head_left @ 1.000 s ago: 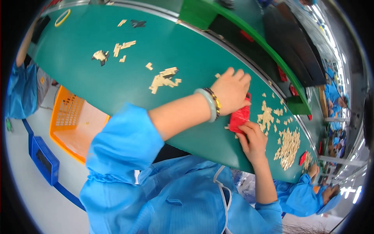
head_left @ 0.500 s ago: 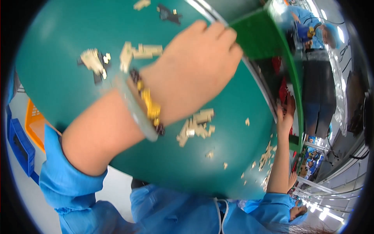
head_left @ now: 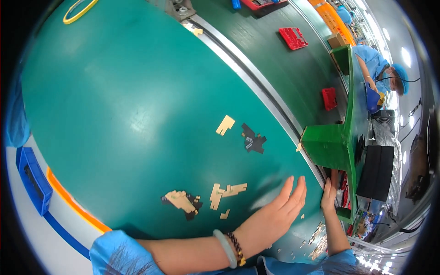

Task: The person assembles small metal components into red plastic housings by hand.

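Note:
My left hand (head_left: 273, 216), with a pale bangle and a beaded bracelet at the wrist, hovers over the green tabletop (head_left: 123, 96). Its fingers are stretched out and nothing is in them. Left of it lie cream cut pieces (head_left: 224, 192) and a pile of cream and black pieces (head_left: 181, 201). Farther off are a cream piece (head_left: 225, 124) and a black piece (head_left: 254, 139). At the right, my right hand (head_left: 328, 197) reaches past the metal rail under a green shelf (head_left: 326, 144), near red parts (head_left: 345, 190). Its fingertips are partly hidden, and any grip cannot be made out.
Beyond the metal rail (head_left: 256, 85) runs a dark green belt with red cases (head_left: 293, 38) on it. A yellow tape ring (head_left: 79, 13) lies far left. Small cream scraps (head_left: 318, 245) are scattered near my right forearm. A co-worker (head_left: 378, 68) in blue sits beyond the shelf.
The view has shifted, showing more of the table and belt. My left hand has drawn back from the green shelf's edge; its curled fingers are now straight. The right hand stays by the shelf.

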`<state>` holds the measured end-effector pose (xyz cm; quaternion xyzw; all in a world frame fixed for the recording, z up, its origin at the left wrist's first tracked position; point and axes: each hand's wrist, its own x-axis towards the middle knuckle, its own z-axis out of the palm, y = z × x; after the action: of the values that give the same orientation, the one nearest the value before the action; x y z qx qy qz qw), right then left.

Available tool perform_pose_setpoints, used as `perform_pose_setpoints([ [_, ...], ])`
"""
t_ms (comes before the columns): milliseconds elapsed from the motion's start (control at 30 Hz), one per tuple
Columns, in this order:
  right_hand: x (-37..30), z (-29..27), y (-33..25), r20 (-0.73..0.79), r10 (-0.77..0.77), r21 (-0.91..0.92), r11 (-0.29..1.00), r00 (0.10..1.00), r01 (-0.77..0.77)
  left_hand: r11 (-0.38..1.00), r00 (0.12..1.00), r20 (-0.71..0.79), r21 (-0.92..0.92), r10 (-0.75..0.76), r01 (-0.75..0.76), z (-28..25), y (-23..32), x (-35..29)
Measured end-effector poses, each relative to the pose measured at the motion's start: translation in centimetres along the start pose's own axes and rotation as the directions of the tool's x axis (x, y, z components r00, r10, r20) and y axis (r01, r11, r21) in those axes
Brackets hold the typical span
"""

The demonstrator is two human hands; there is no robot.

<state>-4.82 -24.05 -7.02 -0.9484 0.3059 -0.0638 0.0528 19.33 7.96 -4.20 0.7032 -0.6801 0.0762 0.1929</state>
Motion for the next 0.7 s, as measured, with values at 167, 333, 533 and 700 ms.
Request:
perform_pose_setpoints([
  [167, 0.2, -0.2, -1.5, 0.02, 0.009, 0.047, 0.999, 1.0, -0.01, 0.997, 0.997, 0.05, 0.053, 0.05, -0.053, -0.5, 0.3, -0.8],
  [333, 1.3, 0.3, -2.9, 0.002, 0.064, 0.026, 0.998, 0.998, -0.064, 0.999, 0.997, 0.071, 0.037, -0.043, 0.04, -0.5, -0.2, 0.0],
  [533, 3.1, 0.0, -4.6, -0.094, 0.012, 0.097, 0.995, 0.995, -0.003, 0.967, 0.967, 0.064, -0.033, -0.248, 0.251, -2.5, -1.2, 1.2],
  [700, 1.4, -0.1, -2.6, -0.326, 0.071, 0.051, 0.997, 0.943, -0.057, 0.956, 0.948, -0.14, 0.032, -0.286, 0.293, -0.4, -2.4, 1.9],
])
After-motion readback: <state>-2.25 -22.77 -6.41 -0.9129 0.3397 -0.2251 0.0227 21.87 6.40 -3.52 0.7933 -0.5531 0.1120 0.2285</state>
